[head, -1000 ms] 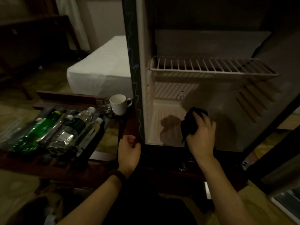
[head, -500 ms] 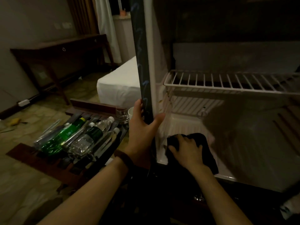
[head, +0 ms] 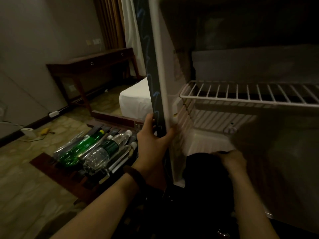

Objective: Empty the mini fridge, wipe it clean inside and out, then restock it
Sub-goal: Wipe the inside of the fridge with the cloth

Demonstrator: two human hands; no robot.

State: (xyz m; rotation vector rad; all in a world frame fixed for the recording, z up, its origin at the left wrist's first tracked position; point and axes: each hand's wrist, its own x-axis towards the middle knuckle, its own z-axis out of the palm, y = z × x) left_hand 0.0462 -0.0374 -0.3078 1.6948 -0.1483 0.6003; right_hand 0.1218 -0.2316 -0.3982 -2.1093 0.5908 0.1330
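The mini fridge (head: 207, 142) stands open and holds nothing; a white wire shelf (head: 250, 94) crosses its upper part. My left hand (head: 153, 142) grips the front edge of the fridge's left wall (head: 159, 94), thumb inside and fingers on the dark outer side. My right hand (head: 233, 159) holds a black cloth (head: 203, 163) down on the front of the fridge floor, its fingers bent over the cloth's top edge. Removed bottles (head: 103, 150), one of them green (head: 81, 145), lie side by side on a dark wooden slatted rack (head: 51, 166) to the left.
A drinking glass (head: 139, 125) stands at the rack's far end behind my left hand. A white bed (head: 134, 100) is beyond it. A dark wooden desk (head: 89, 64) stands against the back wall. Cables and a white box (head: 28, 131) lie on the floor at left.
My left hand rose from the fridge's bottom corner and took hold of the left wall's edge. My right hand lowered the cloth to the fridge floor and slid it right. The view moved closer.
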